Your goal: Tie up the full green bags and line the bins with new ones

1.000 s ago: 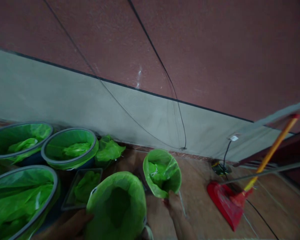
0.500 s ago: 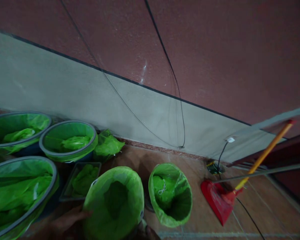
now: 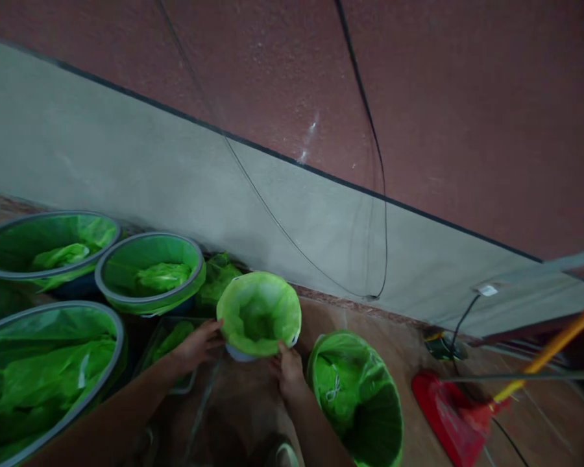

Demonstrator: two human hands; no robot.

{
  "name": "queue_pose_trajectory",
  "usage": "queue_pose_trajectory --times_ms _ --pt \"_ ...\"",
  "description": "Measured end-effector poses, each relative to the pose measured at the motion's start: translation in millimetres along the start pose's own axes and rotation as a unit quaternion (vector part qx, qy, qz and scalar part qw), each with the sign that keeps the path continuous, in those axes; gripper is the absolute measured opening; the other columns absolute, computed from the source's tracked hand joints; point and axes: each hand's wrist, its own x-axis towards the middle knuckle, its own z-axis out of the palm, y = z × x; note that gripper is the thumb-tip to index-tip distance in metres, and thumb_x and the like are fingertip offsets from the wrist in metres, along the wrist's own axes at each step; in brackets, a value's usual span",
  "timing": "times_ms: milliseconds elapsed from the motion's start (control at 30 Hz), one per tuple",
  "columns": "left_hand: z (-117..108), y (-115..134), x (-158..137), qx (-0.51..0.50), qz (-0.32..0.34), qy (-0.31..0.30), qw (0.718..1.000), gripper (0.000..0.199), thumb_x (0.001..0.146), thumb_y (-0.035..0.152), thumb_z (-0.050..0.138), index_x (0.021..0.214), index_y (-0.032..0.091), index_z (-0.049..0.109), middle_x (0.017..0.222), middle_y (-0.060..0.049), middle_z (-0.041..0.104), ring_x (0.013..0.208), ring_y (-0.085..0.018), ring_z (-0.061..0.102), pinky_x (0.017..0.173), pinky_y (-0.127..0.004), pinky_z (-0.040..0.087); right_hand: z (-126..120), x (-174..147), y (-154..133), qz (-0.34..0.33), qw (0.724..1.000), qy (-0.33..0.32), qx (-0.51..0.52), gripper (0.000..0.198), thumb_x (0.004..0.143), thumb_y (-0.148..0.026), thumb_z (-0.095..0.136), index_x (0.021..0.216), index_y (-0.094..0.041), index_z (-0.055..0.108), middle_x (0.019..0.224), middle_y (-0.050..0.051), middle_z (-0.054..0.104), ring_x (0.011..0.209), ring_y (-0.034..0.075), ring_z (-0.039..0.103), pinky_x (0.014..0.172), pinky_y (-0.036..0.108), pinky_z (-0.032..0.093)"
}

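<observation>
Small round bin (image 3: 279, 301), lined with thin, crinkled green plastic, held near smooth wall (image 3: 321, 224). Rim pinched by right hand (image 3: 291, 373); left hand (image 3: 200, 345) placed at left edge, grip cannot be told. Flanked by grey-rimmed tubs (image 3: 148, 301) and taller lined bin (image 3: 372, 386); red dustpan (image 3: 445, 412) seen beyond.

A utility area, it seems — bins (image 3: 267, 295) lined in green, a red dustpan (image 3: 450, 418), a tiled floor (image 3: 540, 425) and loose cables (image 3: 370, 120) down a two-tone wall (image 3: 175, 175); home or business, unclear.
</observation>
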Motion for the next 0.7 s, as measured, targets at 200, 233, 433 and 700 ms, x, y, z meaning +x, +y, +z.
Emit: queue_pose_trajectory --times_ms 200,233,433,700 --pt "-10.9 -20.4 0.4 -0.001 -0.026 0.043 0.999 0.07 0.064 0.056 0.074 0.123 0.024 0.056 0.137 -0.011 0.061 0.123 -0.032 0.058 0.091 -0.04 0.048 49.6 14.6 -26.3 0.053 0.998 -0.024 0.033 0.029 0.082 -0.038 0.065 0.104 -0.02 0.06 0.095 0.005 0.069 0.074 0.016 0.064 0.062 0.025 0.051" --pt "-16.8 -27.3 1.0 -0.001 -0.039 0.052 0.998 0.068 0.063 0.055 0.076 0.12 0.023 0.058 0.134 -0.011 0.063 0.12 -0.031 0.061 0.088 -0.039 0.049 53.6 16.3 -27.6 0.058 0.997 -0.037 0.035 0.031 0.083 -0.039 0.064 0.106 -0.02 0.06 0.1 0.006 0.069 0.079 0.017 0.065 0.064 0.025 0.052" --pt "-47.4 -57.4 0.1 -0.008 -0.049 0.053 0.997 0.056 0.065 0.05 0.076 0.111 0.02 0.062 0.117 -0.01 0.071 0.104 -0.026 0.068 0.075 -0.032 0.053 43.3 3.7 -17.6 0.054 0.994 -0.093 -0.034 0.051 0.084 -0.046 0.059 0.127 -0.021 0.053 0.125 0.014 0.064 0.107 0.024 0.066 0.075 0.033 0.055" --pt "-90.8 -93.3 -44.3 -0.06 -0.089 0.117 0.987 0.044 0.065 0.05 0.072 0.1 0.024 0.066 0.112 -0.011 0.075 0.114 -0.033 0.065 0.097 -0.044 0.052 -96.3 -49.2 8.1 -0.322 0.811 0.103 -0.477 0.065 0.08 -0.042 0.058 0.135 -0.008 0.052 0.136 0.023 0.057 0.131 0.038 0.049 0.11 0.05 0.037"
